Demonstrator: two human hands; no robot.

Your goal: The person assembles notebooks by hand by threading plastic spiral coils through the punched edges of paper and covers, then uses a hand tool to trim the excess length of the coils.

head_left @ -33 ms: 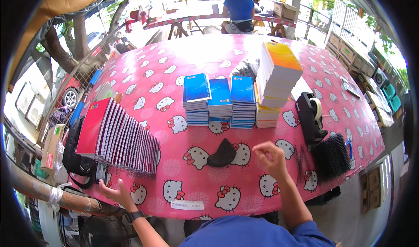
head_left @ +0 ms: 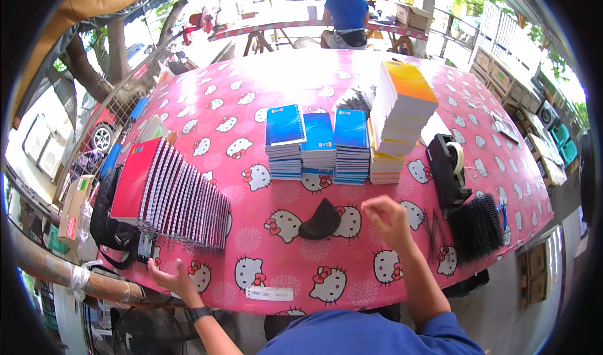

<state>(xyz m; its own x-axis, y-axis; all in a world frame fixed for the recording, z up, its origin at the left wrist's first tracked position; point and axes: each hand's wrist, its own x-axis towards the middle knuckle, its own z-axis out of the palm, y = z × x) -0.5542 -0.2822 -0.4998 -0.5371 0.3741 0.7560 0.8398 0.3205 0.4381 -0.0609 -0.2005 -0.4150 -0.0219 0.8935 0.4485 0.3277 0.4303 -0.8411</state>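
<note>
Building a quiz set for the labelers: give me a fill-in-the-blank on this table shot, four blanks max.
1. The three notebook stacks with blue covers stand side by side, ____ of the tall stack with the orange top.
2. The right hand hovers over the ____ tablecloth.
3. The left hand is at the near edge, below the fanned row of ____-bound notebooks.
4. The black tape dispenser sits to the ____ of the tall stack.

Missing words: left; pink; spiral; right

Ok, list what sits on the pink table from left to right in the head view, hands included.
Left hand → fanned row of spiral notebooks → three blue notebook stacks → right hand → tall leaning stack with an orange cover → black tape dispenser → pile of black binding combs.
</note>
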